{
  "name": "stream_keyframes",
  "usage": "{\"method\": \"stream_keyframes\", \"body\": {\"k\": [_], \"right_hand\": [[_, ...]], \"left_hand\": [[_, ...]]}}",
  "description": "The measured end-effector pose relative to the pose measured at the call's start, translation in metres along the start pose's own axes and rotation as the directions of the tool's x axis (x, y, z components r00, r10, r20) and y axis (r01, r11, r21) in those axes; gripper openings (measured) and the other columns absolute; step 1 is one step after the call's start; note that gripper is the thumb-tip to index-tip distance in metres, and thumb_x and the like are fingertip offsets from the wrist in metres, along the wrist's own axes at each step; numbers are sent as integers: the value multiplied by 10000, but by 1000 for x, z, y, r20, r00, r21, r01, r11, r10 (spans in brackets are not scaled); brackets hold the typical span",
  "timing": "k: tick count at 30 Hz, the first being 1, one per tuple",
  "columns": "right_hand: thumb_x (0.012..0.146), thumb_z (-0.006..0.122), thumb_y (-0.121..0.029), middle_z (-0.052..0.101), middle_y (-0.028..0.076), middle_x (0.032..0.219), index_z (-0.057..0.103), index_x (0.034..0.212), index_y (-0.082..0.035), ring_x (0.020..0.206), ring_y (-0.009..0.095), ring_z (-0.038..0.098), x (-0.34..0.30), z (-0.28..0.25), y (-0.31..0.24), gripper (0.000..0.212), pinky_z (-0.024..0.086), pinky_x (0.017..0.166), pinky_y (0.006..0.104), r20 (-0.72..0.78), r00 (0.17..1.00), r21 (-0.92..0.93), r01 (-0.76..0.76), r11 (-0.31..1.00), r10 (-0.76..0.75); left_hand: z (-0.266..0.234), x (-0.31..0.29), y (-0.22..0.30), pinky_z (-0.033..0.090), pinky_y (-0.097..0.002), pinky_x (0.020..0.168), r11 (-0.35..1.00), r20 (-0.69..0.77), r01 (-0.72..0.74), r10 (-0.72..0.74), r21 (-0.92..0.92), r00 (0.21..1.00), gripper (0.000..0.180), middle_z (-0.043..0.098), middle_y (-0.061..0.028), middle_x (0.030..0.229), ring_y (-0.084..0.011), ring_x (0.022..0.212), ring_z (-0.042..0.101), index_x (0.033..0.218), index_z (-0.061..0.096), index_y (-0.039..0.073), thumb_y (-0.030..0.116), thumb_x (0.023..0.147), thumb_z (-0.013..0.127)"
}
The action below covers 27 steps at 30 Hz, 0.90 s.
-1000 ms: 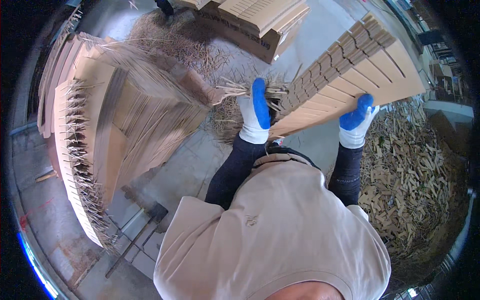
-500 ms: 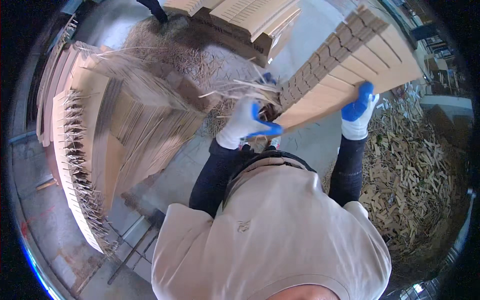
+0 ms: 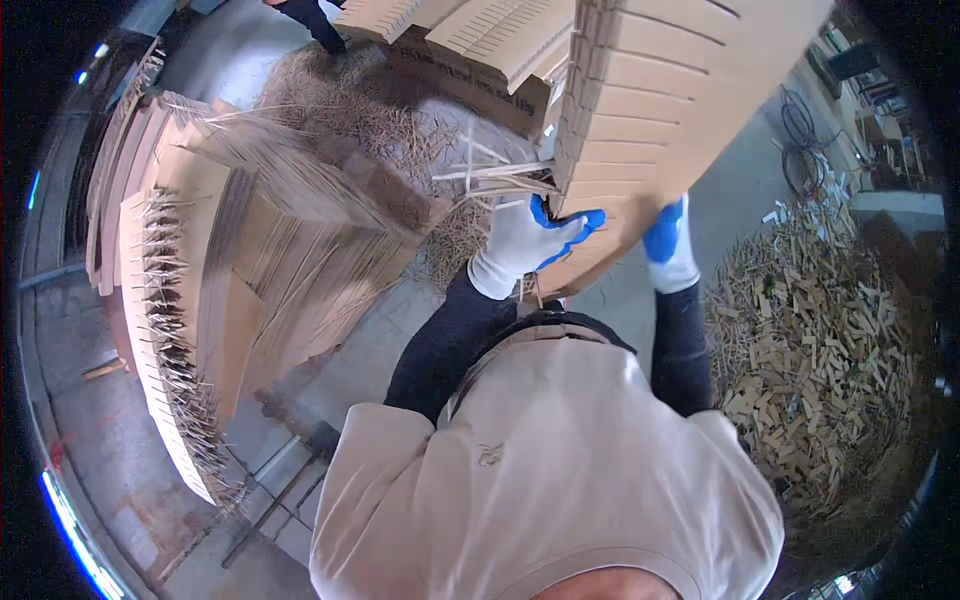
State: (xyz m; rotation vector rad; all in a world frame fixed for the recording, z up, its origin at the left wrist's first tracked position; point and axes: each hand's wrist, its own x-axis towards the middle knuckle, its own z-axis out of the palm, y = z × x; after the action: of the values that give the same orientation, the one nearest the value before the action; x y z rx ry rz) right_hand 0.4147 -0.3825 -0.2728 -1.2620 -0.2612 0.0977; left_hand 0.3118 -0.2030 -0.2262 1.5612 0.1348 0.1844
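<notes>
A thick stack of slotted cardboard sheets point(image 3: 660, 130) stands tilted up in front of me, its slotted edge on the left. My left hand point(image 3: 528, 238), in a white glove with blue coating, grips the stack's lower left edge, thumb across the front face. Thin cardboard strips point(image 3: 495, 178) stick out leftward just above that hand. On the stack's right side, my right hand point(image 3: 672, 245) holds it near the bottom, in a matching glove; its fingertips are partly hidden.
At left stands a large pile of cardboard sheets point(image 3: 250, 270) with scrap bristling from its slotted edge. Cardboard offcuts point(image 3: 820, 350) heap up at right. More slotted sheets point(image 3: 500, 40) lie at the far side, near loose strips point(image 3: 340, 105) on the floor and another person's dark-clad limb point(image 3: 315, 22).
The cardboard stack has swung from leaning right to more upright and come up higher. My left hand has moved right and closed on its edge; my right hand has shifted left.
</notes>
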Motion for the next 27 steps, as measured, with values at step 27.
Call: {"method": "stream_keyframes", "body": {"k": [27], "right_hand": [[698,613,-115,603,110,1032,494,1139,40,900,193,598,-27,-13,-28,482,488,781,315,0,997,-144,81,986,-82]], "left_hand": [[9,47,13,354,-337,420,519,-186,-459,783,721,593,239,457,-62,501,-239,431,475,549,495,94,70,761,604]]}}
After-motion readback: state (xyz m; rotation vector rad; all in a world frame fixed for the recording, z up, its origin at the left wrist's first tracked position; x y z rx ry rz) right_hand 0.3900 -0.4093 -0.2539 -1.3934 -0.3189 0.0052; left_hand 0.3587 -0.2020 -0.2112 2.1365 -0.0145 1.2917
